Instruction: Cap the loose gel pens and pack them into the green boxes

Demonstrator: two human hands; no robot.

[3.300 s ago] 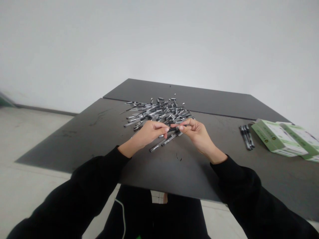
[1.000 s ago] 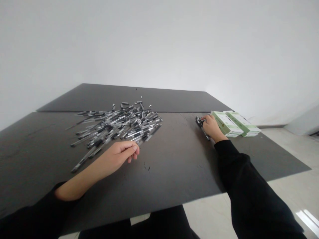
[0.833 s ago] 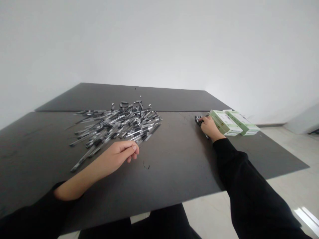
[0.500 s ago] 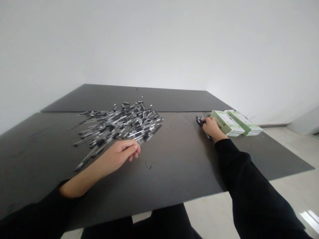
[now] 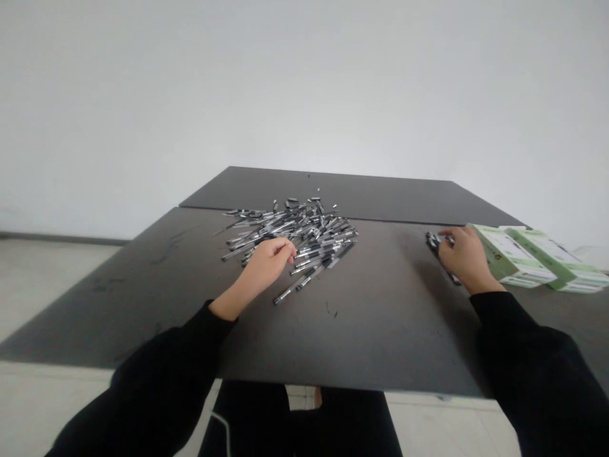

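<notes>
A loose heap of clear pens with black parts is spread over the dark table. At the heap's near left edge is my left hand, its fingers curled together; whatever they may hold is hidden. On the right, a small bunch of pens lies on the tabletop, partly covered by my right hand. The right fingers are bent round these pens, close beside the nearer green and white box.
A second green and white box sits farther right, alongside the first. Several loose pen caps are scattered behind the heap. A seam crosses the dark table, and a white wall rises behind it.
The view has turned to the left, so everything appears farther right. My left hand has moved forward and over the heap's near edge. My right hand stays at the small bunch of pens.
</notes>
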